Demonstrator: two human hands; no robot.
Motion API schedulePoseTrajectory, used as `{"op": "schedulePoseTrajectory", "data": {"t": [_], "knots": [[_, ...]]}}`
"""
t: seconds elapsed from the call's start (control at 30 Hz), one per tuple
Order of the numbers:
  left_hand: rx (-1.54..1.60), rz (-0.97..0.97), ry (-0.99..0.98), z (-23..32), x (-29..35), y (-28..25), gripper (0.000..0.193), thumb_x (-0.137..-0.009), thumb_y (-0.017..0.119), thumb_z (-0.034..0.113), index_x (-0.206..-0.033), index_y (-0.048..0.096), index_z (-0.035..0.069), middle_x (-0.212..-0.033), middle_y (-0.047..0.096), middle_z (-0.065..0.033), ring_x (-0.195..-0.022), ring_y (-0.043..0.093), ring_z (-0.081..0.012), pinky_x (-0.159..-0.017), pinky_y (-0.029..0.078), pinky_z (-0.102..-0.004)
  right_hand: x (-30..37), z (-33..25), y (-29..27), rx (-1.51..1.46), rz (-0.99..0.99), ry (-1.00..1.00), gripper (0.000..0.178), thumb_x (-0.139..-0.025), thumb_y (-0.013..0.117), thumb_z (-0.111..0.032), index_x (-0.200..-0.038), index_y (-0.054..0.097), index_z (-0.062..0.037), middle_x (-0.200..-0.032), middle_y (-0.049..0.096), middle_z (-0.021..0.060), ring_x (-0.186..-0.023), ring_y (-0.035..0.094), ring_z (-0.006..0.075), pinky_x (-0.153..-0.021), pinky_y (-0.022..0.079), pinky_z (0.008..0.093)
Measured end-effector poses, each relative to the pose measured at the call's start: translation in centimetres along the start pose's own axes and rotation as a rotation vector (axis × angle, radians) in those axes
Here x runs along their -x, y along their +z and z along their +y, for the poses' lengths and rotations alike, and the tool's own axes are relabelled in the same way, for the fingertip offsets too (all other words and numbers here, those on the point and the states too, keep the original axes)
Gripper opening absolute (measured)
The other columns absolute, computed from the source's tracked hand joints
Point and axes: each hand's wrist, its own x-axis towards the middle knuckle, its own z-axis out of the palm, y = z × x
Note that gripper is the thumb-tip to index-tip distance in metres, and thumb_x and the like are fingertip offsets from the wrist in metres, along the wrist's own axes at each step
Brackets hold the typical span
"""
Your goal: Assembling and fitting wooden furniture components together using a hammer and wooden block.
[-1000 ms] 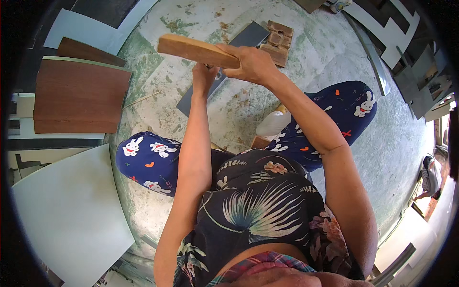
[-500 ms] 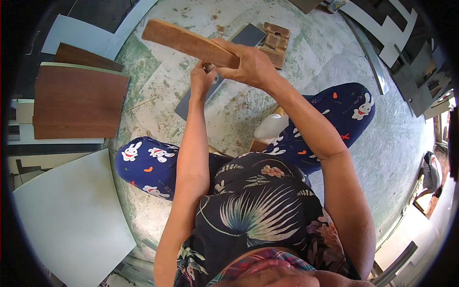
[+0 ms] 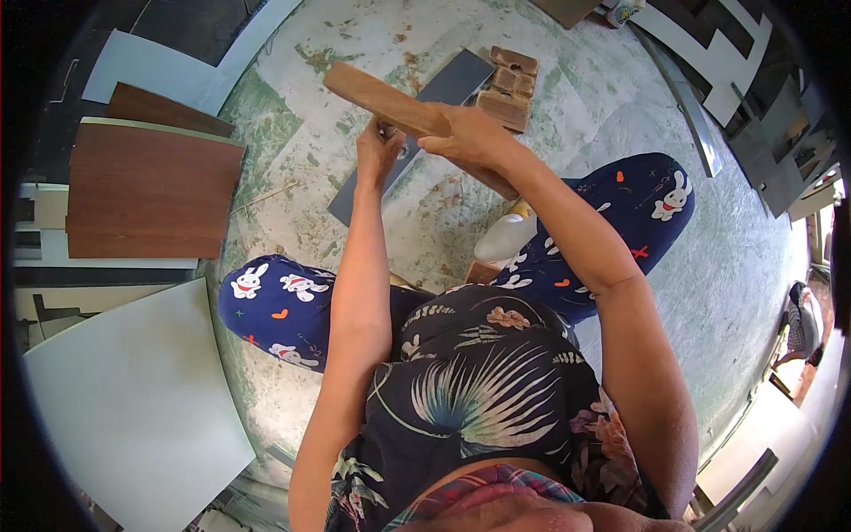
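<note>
My right hand (image 3: 474, 140) is wrapped round a long flat wooden bar (image 3: 381, 99), whose back end sticks out below my palm. The bar's far end passes over my left hand (image 3: 378, 155). My left fingers are closed in a pinch on a small metallic piece (image 3: 386, 131), mostly hidden by fingers and bar, so its kind cannot be made out. Both hands are above a dark grey strip (image 3: 456, 78) lying slantwise on the floor, with a round mark or hole showing near my left fingers.
A worn brown wooden block with recesses (image 3: 505, 110) lies by the strip's far end. Brown boards (image 3: 151, 191) and pale sheets (image 3: 133, 399) are at the left. Cut panels (image 3: 745, 53) and a metal length (image 3: 683, 102) lie at the right. A thin stick (image 3: 263, 199) is on the floor.
The wooden bar has come down and to the right, so my right hand now grips it nearer its middle, with more showing behind my palm. My left hand has stayed almost in place.
</note>
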Motion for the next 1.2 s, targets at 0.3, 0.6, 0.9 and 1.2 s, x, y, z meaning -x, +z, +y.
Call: {"op": "schedulePoseTrajectory", "data": {"t": [0.3, 0.6, 0.9, 1.2], "knots": [[-0.063, 0.089, -0.008, -1.3, 0.2, -0.9, 0.038, -0.076, 0.071, 0.015, -0.111, 0.063, 0.000, -0.094, 0.070, -0.0140, -0.084, 0.066, -0.0225, -0.078, 0.051, -0.0338, 0.6, -2.7, -1.6, -0.144, 0.185, -0.138, 0.070, -0.077, 0.068, -0.045, -0.133, 0.050, -0.0052, -0.113, 0.064, 0.0265, -0.105, 0.063, 0.0345, -0.091, 0.047, 0.0397], [0.058, 0.019, -0.044, -2.5, 0.5, 0.7, 0.037, -0.077, 0.069, 0.012, -0.112, 0.063, 0.000, -0.092, 0.070, -0.0127, -0.081, 0.066, -0.0200, -0.074, 0.051, -0.0337, 0.4, -0.8, -0.5, 0.106, -0.055, -0.020, 0.064, -0.079, 0.070, -0.037, -0.132, 0.052, -0.0054, -0.110, 0.065, 0.0261, -0.102, 0.064, 0.0365, -0.089, 0.048, 0.0385], [-0.051, 0.155, -0.035, -3.2, -0.5, -1.3, 0.034, -0.077, 0.073, 0.016, -0.105, 0.064, -0.001, -0.092, 0.070, -0.0159, -0.084, 0.068, -0.0249, -0.075, 0.052, -0.0355, 3.5, -3.4, -2.7, -0.117, 0.270, -0.175, 0.065, -0.079, 0.071, -0.037, -0.130, 0.053, -0.0028, -0.107, 0.066, 0.0263, -0.100, 0.065, 0.0381, -0.085, 0.050, 0.0422], [-0.018, 0.208, -0.046, -3.1, 0.0, -0.5, 0.033, -0.077, 0.075, 0.018, -0.101, 0.064, -0.002, -0.088, 0.071, -0.0159, -0.081, 0.069, -0.0254, -0.074, 0.052, -0.0360, 3.5, -1.6, -2.5, -0.136, 0.334, -0.167, 0.066, -0.079, 0.072, -0.036, -0.132, 0.051, -0.0023, -0.103, 0.067, 0.0276, -0.094, 0.067, 0.0396, -0.082, 0.051, 0.0426]]}}
